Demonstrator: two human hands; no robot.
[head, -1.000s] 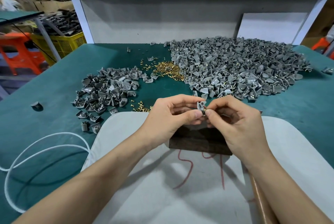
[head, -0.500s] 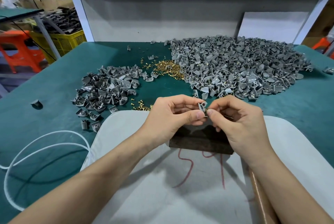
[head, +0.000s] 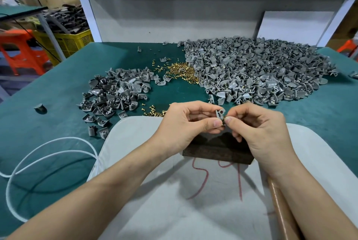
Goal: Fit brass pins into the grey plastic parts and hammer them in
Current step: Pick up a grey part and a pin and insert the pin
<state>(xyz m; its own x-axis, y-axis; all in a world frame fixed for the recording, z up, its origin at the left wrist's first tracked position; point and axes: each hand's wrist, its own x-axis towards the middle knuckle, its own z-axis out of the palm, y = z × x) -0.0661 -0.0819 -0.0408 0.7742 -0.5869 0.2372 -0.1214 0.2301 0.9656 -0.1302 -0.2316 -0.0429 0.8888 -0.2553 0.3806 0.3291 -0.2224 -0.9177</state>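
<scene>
Here, in the head view, a large heap of grey parts [head: 257, 73] fills the far right of the table and a smaller heap [head: 116, 94] lies to the far left. A scatter of brass pins [head: 180, 72] sits between the two heaps, and a few loose pins [head: 153, 111] lie just beside the left wrist. One stray part [head: 39, 107] sits alone, well apart on the left. A white cord [head: 48, 154] loops over the near left edge. A dark wooden block [head: 217, 150] stands on a pale cloth pad [head: 174, 191] right under the hands, which hide part of its top. A brown rod [head: 279, 201] lies under the right forearm.

The table [head: 58, 88] is covered in green felt and backed by a white frame post [head: 88, 11] and a grey panel. Beyond it on the left stand a yellow crate [head: 67, 41] and an orange stool [head: 21, 52].

The left hand [head: 186, 125] pinches one grey part [head: 220, 114] between thumb and forefinger, holding it above the block. The right hand [head: 259, 129], fingers curled, pinches the lower end of the same part; whether a pin sits between its fingertips cannot be told
</scene>
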